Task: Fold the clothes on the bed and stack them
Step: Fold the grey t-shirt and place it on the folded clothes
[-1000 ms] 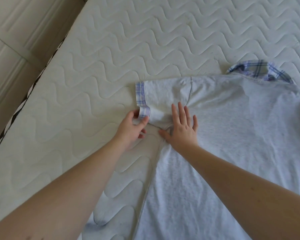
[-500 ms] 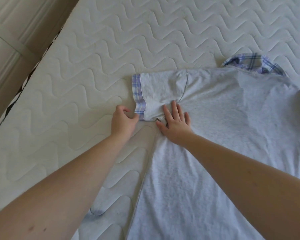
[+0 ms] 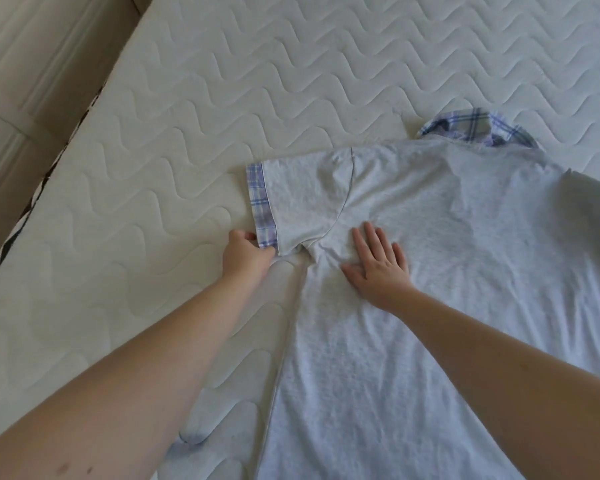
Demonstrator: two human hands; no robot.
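- Plaid blue-and-white cuff (image 3: pixel 262 202) of the short sleeve (image 3: pixel 302 199) is where the left hand (image 3: pixel 245 254) takes hold: its fingers curl round the cuff's near corner, thumb on top, pinching the fabric.
- Beside it, the right hand (image 3: pixel 378 268) lies palm down on the grey shirt (image 3: pixel 430 289) just below the armpit seam, fingers straight and slightly spread, pressing the cloth flat.
- The sleeve lies spread out to the left, flat on the mattress, with small creases bunched between the two hands.
- The shirt lies face down and unfolded across the right half of the white quilted mattress (image 3: pixel 153 150), its plaid collar (image 3: pixel 478 129) at the far edge.
- The shirt's far right part looks turned over itself, though that is hard to tell.
- Beige panelled surface (image 3: pixel 32 81) borders the mattress on the left.
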